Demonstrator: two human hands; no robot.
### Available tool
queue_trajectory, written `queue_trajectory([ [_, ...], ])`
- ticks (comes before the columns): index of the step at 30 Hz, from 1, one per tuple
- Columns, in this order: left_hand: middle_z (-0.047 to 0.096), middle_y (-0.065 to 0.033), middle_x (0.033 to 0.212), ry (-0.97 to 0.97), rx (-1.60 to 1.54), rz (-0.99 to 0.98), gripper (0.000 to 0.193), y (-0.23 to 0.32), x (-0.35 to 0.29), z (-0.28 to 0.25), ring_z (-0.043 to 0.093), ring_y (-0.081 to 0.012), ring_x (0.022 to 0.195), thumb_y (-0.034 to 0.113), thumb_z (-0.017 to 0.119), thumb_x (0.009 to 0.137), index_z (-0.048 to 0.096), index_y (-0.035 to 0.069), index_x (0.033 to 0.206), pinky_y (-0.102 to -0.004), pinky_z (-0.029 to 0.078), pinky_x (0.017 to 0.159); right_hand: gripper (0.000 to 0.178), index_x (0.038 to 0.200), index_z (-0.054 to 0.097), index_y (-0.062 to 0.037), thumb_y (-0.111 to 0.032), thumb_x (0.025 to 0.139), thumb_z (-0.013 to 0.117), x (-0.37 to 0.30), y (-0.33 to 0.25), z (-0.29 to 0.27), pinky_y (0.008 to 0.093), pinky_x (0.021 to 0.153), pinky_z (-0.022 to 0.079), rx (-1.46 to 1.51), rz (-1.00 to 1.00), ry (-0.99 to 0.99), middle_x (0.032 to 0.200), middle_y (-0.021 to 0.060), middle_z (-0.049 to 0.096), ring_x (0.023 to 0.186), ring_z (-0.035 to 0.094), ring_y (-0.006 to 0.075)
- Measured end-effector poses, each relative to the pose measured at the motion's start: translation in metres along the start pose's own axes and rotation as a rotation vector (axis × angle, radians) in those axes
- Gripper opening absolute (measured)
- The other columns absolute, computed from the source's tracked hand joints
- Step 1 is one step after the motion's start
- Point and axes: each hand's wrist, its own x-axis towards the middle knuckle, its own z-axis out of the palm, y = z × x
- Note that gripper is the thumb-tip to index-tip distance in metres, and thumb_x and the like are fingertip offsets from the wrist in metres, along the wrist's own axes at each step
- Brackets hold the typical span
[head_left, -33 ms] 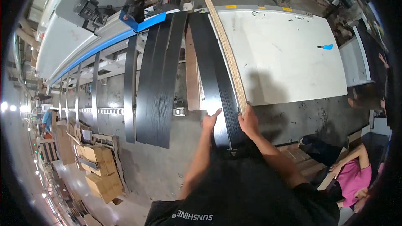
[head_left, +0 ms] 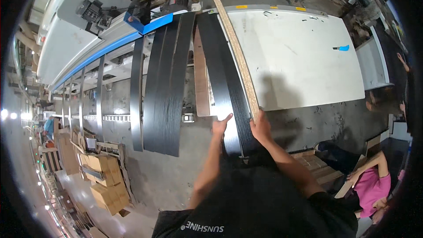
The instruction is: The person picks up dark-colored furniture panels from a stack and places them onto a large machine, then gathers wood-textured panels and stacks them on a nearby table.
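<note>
Black boards (head_left: 220, 75): held, unreleased; left hand (head_left: 220, 126), right hand (head_left: 261, 128): fingers part-closed on edges. Other boards (head_left: 152, 92): laid out, untouched.

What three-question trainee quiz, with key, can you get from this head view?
1. True or false: the blue-handled tool lies on the white surface.
2. Which hand is gripping at the near end of the tan speckled strip?
3. Fill in: the board at the left hand is ____ in colour.

Key: 1. True. 2. The right hand. 3. Black.
</note>
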Motion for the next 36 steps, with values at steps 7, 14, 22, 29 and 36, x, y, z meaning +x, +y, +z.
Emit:
queue_trajectory([
  [7,0.077,-0.0109,0.106,-0.037,-0.115,0.168,0.048,0.041,-0.046,0.010,0.070,-0.0154,0.092,0.022,0.091,0.084,0.072,-0.010,0.114,-0.0325,0.057,0.084,0.068,0.147,0.038,0.0082,-0.018,0.093,0.071,-0.001,0.016,0.012,0.0575,0.089,0.054,0.024,0.043,0.050,0.118,0.0336,0.066,0.101,0.068,0.0511],
  [14,0.078,-0.0147,0.112,-0.128,-0.162,0.085,0.070,0.040,-0.056,-0.001,0.072,-0.0229,0.103,0.042,0.094,0.078,0.070,-0.007,0.122,-0.0369,0.056,0.094,0.070,0.152,0.033,0.0024,-0.019,0.095,0.069,-0.016,0.019,0.008,0.0602,0.088,0.052,0.195,0.106,0.033,0.118,0.0338,0.067,0.102,0.067,0.0530],
  [22,0.067,-0.0334,0.120,-0.071,-0.025,0.089,0.108,0.082,-0.088,0.041,0.066,-0.0380,0.117,0.068,0.077,0.085,0.043,-0.018,0.141,-0.0408,0.049,0.104,0.070,0.150,0.032,0.0042,-0.023,0.097,0.068,-0.009,0.018,-0.005,0.0558,0.092,0.052,0.160,0.187,-0.109,0.130,0.0356,0.059,0.113,0.062,0.0538],
  [29,0.068,-0.0192,0.127,-0.216,-0.346,-0.113,0.077,0.051,-0.046,0.057,0.063,-0.0253,0.113,0.052,0.078,0.092,0.059,-0.011,0.133,-0.0369,0.049,0.099,0.068,0.150,0.032,0.0010,-0.022,0.097,0.067,-0.008,0.015,-0.008,0.0594,0.089,0.053,0.194,0.087,-0.097,0.123,0.0341,0.063,0.104,0.065,0.0546],
  [36,0.074,-0.0149,0.114,-0.137,-0.321,0.138,0.055,0.070,-0.067,0.059,0.068,-0.0199,0.101,0.029,0.088,0.087,0.066,-0.010,0.121,-0.0331,0.054,0.090,0.069,0.150,0.031,0.0034,-0.018,0.095,0.067,-0.011,0.021,-0.001,0.0606,0.089,0.054,0.118,0.043,-0.005,0.123,0.0350,0.062,0.103,0.066,0.0540],
])
